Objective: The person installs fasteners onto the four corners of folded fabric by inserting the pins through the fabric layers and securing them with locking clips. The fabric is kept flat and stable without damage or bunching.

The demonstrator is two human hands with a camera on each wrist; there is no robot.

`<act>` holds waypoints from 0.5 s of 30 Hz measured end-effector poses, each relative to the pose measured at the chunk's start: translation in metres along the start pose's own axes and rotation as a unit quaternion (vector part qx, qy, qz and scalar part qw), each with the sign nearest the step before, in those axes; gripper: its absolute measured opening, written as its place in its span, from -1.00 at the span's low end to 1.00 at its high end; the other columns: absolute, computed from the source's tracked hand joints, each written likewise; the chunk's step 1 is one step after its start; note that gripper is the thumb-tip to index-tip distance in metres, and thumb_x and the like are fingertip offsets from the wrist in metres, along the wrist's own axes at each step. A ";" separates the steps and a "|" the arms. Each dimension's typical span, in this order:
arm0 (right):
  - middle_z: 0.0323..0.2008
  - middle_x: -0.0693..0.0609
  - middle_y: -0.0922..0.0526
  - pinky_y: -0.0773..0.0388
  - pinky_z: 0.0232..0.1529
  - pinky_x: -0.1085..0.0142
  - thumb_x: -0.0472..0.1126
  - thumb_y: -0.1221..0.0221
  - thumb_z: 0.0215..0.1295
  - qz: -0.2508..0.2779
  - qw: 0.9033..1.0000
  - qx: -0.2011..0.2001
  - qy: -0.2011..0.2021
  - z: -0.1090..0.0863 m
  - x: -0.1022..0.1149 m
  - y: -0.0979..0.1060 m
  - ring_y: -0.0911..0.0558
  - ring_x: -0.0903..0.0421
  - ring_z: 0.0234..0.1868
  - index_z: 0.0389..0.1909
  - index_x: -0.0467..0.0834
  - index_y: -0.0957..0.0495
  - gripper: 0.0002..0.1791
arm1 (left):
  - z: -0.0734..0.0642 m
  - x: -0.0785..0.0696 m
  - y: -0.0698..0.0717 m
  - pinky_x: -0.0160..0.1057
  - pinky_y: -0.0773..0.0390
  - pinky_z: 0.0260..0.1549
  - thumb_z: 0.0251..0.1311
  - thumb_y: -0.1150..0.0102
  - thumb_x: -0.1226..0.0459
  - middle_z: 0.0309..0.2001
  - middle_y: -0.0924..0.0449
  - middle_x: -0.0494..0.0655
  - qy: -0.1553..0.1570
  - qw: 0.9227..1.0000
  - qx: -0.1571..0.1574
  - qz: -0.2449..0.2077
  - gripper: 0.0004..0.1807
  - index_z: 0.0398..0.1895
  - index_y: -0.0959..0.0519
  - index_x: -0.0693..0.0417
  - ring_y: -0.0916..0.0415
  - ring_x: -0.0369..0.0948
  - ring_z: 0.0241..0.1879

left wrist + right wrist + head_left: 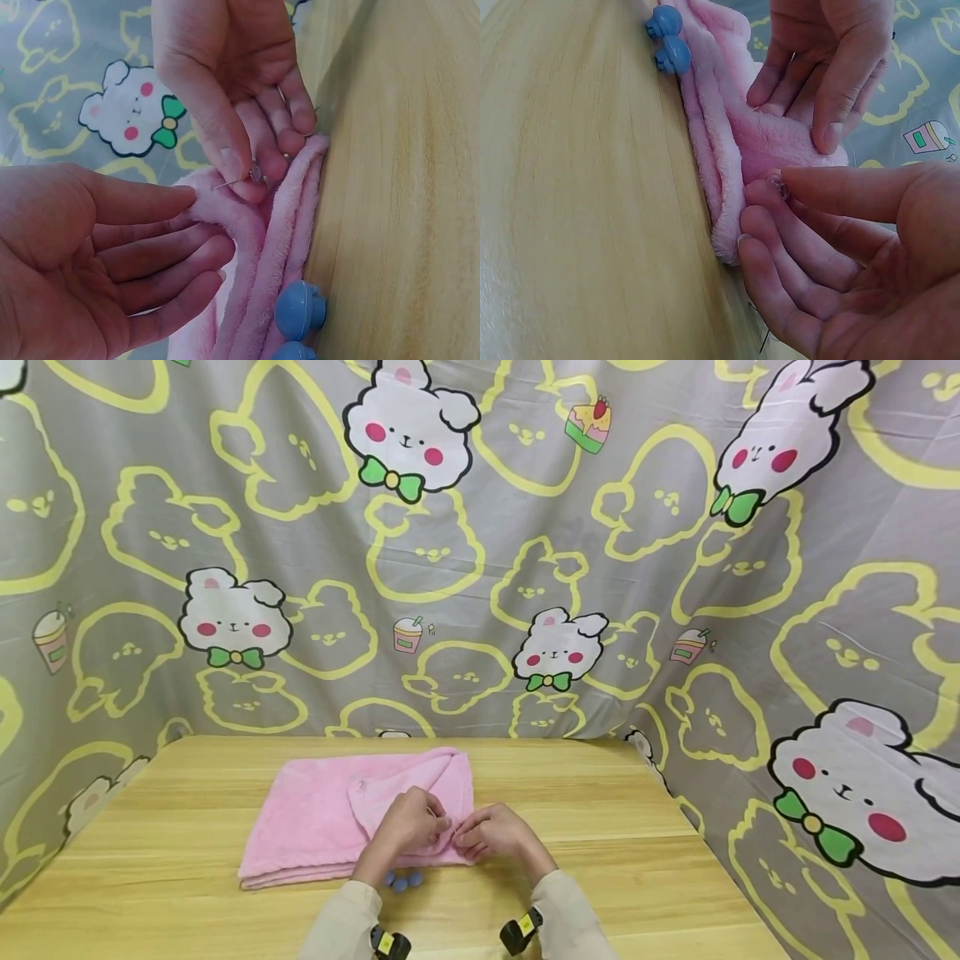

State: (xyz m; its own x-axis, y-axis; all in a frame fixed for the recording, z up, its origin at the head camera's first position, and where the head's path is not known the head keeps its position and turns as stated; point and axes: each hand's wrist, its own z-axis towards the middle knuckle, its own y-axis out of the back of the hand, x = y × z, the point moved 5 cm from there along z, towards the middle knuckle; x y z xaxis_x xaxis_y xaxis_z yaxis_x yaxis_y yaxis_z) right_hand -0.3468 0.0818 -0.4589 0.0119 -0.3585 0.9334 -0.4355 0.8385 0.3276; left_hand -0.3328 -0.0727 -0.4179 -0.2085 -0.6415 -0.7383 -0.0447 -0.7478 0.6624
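Note:
A folded pink plush blanket (315,810) lies on the table, with one corner layer turned back over it. My left hand (415,820) pinches that layer's edge between thumb and fingers, near the front right corner. Just right of it, my right hand (491,831) holds a pin (238,180) between thumb and index finger. The pin has a small clear round head (778,184) and a thin metal shaft pointing toward the cloth edge. Another thin metal point (764,342) shows beside the right hand's lower fingers; what it belongs to is hidden.
Several blue dome-topped caps (401,884) lie on the table by the blanket's front edge. A small shiny piece (361,785) sits on the turned-back layer. Wooden tabletop (600,893) extends around the blanket. A patterned curtain (450,568) hangs behind and at both sides.

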 end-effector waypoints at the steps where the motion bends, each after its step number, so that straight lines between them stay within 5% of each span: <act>1: -0.42 -0.16 -0.77 -0.71 -0.34 0.21 -0.38 -0.29 0.14 0.000 1.000 -0.001 -0.001 0.000 0.000 0.000 -0.67 0.14 -0.49 -0.27 -0.42 -0.71 -0.82 | 0.000 0.000 0.000 -0.33 -0.47 -0.55 0.07 -0.40 0.37 -0.61 -0.67 -0.11 -0.002 1.000 -0.001 0.000 -0.91 -0.53 -0.70 0.14 -0.56 -0.28 -0.65; 15: -0.43 -0.17 -0.77 -0.70 -0.37 0.22 -0.37 -0.30 0.12 -0.008 1.000 -0.009 0.002 -0.001 0.001 0.000 -0.66 0.14 -0.51 -0.30 -0.39 -0.73 -0.83 | 0.000 -0.001 -0.001 -0.33 -0.43 -0.59 0.20 -0.33 0.30 -0.65 -0.64 -0.07 -0.015 1.000 0.008 -0.020 -0.82 -0.54 -0.64 0.14 -0.55 -0.27 -0.64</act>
State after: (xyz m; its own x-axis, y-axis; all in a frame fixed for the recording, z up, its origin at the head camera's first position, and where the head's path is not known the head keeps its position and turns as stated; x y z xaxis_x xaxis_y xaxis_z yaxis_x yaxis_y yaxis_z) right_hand -0.3459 0.0821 -0.4578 0.0224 -0.3694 0.9290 -0.4194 0.8401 0.3441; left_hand -0.3321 -0.0710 -0.4180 -0.2348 -0.6049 -0.7609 -0.0699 -0.7702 0.6339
